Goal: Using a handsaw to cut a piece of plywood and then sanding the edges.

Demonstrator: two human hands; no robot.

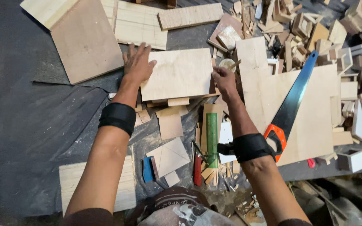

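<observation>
Kneeling over a dark mat (pixel 38 125) strewn with offcuts, a woodworker steadies a pale rectangular plywood panel (pixel 177 73) with both hands. Nearest the camera lie a light wooden board (pixel 70 180) at the person's left, a small blue block (pixel 147 169), a red-handled tool (pixel 197 169) and a green ruler (pixel 211 134) resting on a narrow strip of wood. Past these, small squares of thin ply sit just under the panel's near edge. The left hand (pixel 138 65) lies flat at the panel's left edge, fingers spread and pressing down across the corner. The right hand (pixel 224 81) meets the right edge, fingers curled together against it; whether they pinch anything small cannot be told. Both wrists wear black bands. The panel itself lies at the centre of the mat, flat on other scraps, its face showing no cut; judging by that, the work seems at the stage of positioning. A handsaw (pixel 294 100) with an orange handle lies untouched on a larger sheet (pixel 311 125) to the right. Farther off, open-topped little wooden boxes (pixel 359 14) sit among a heap of blocks; their contents cannot be made out. More large boards (pixel 86 42) lie at the far left.
</observation>
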